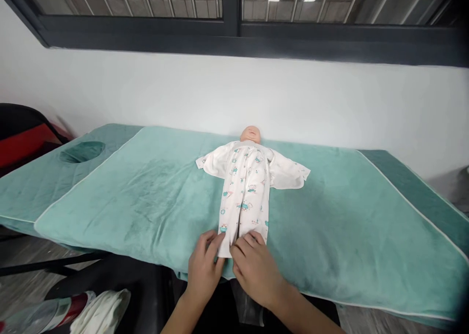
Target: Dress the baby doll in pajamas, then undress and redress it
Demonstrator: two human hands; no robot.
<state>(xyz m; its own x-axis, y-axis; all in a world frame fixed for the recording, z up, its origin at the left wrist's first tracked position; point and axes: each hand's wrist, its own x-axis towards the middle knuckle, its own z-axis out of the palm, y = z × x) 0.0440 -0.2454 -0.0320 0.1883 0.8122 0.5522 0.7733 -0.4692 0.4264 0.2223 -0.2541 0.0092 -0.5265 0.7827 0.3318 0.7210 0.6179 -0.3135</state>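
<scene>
A baby doll (251, 134) lies on its back, its head toward the wall. A white shirt (287, 169) is spread about it, both sleeves stretched out to the sides. Over its front lie white baby trousers (230, 192) with a small teal and pink print, legs pointing toward me. My left hand (205, 263) is closed at the hem of the left trouser leg, fingers bent along its outer edge. Curled over the lower end of the right leg is my right hand (256, 268), which hides that hem. The doll's legs are out of sight.
The doll rests on a padded bed with a teal cover (146, 192), with a face hole (82, 152) at its left end. A white wall and barred window lie behind. At lower left, a black chair (135, 285) holds a plastic bottle (47, 312) and a folded cloth (100, 312).
</scene>
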